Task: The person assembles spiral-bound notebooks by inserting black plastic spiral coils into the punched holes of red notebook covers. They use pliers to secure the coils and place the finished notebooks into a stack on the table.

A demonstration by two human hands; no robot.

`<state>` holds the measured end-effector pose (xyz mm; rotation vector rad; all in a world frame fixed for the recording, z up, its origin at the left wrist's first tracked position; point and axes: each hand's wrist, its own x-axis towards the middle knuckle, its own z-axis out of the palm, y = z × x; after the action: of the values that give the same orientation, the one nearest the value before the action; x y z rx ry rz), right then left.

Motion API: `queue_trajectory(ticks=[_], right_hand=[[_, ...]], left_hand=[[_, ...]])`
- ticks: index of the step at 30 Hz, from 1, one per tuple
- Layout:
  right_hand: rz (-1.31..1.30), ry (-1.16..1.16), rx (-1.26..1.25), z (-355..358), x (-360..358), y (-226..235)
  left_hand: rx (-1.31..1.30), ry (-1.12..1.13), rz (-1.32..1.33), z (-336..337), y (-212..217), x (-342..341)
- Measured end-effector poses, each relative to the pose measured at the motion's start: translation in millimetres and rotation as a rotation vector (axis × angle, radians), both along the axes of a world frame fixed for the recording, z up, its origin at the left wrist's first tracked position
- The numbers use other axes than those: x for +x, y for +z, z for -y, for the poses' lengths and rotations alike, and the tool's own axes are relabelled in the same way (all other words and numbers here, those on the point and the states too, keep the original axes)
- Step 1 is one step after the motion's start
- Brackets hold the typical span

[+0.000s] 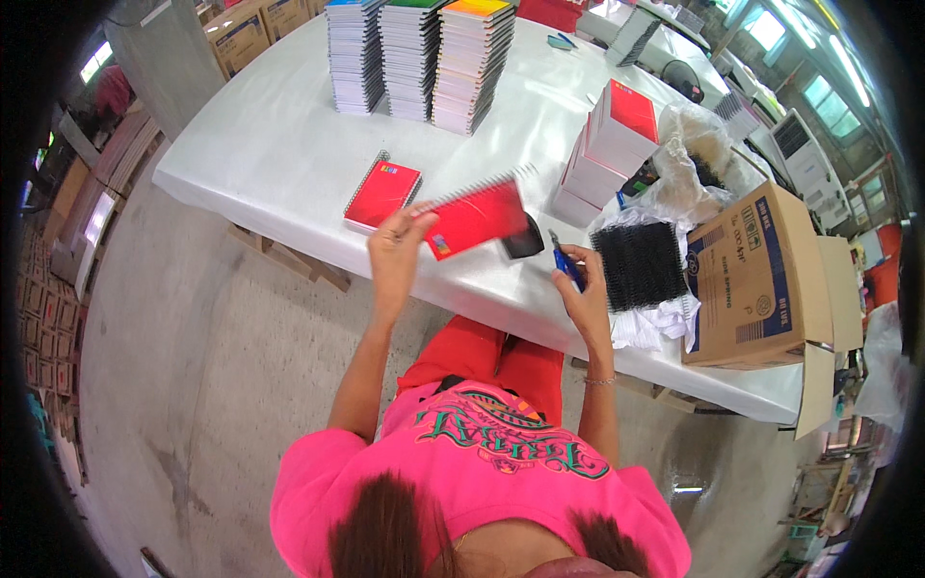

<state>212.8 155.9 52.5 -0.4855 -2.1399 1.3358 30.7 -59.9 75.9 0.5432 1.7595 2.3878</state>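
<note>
My left hand (395, 246) holds a red spiral-bound notebook (474, 218) by its lower left corner, lifted just above the white table (279, 144). My right hand (578, 279) grips a small blue-handled tool (565, 262) beside the notebook's right end. A second red notebook (382, 194) lies flat on the table to the left of my left hand. A small black object (524, 239) sits on the table between my hands.
Three tall stacks of notebooks (414, 58) stand at the table's far side. A stack of red-covered notebooks (609, 144) and a bundle of black spiral coils (641, 264) lie to the right, beside a cardboard box (761, 279) and a plastic bag (689, 144).
</note>
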Motion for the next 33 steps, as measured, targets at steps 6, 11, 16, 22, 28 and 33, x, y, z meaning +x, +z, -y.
queue_trajectory(ticks=[6,11,16,22,28,33], right_hand=[[0.141,-0.44,0.575,-14.0,-30.7,-45.6],[0.148,-0.457,0.614,-14.9,-33.5,-58.9],[0.166,-0.415,0.593,-15.5,-29.5,-58.9],[0.189,-0.419,0.597,-15.3,-28.4,-59.2],[0.171,-0.412,0.615,-14.2,-29.0,-57.3],[0.166,-0.416,0.64,-14.1,-29.1,-57.7]], left_hand=[[0.026,0.232,-0.001,26.9,8.7,-63.8],[-0.048,0.346,-0.047,34.6,-5.8,-92.3],[-0.162,0.416,-0.043,39.1,-30.1,-98.8],[-0.22,0.547,-0.074,38.8,-42.1,-96.9],[-0.397,0.599,-0.097,52.4,-56.6,-103.8],[-0.404,0.568,-0.051,61.3,-70.9,-111.0]])
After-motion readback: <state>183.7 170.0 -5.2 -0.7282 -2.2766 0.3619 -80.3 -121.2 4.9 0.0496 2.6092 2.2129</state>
